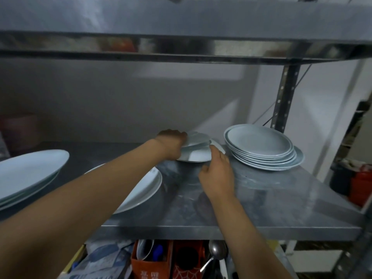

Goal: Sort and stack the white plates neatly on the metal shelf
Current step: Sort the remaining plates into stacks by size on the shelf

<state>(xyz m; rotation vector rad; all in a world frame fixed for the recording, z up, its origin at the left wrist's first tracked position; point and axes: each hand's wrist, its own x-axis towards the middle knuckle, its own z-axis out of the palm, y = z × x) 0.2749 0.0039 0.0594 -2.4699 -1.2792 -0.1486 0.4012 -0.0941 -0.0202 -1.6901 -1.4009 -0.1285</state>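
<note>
A small pile of white plates [196, 153] sits at the back middle of the metal shelf [281, 198], its top plates lying crooked. My left hand [171, 143] grips the left rim of this pile. My right hand [216, 172] reaches in from the right and holds a small plate [218, 146] by its edge, tilted beside the pile. A neat stack of several round white plates [261, 147] stands at the back right. Two large white plates [145, 188] lie under my left forearm, and more large plates [30, 172] rest at the far left.
An upper shelf [181, 43] hangs low over the work space. A perforated metal post [285, 97] stands behind the right stack. Below the shelf are red bins [153, 264] with utensils, a ladle [216, 251] and bags. Red containers [360, 184] sit on the right.
</note>
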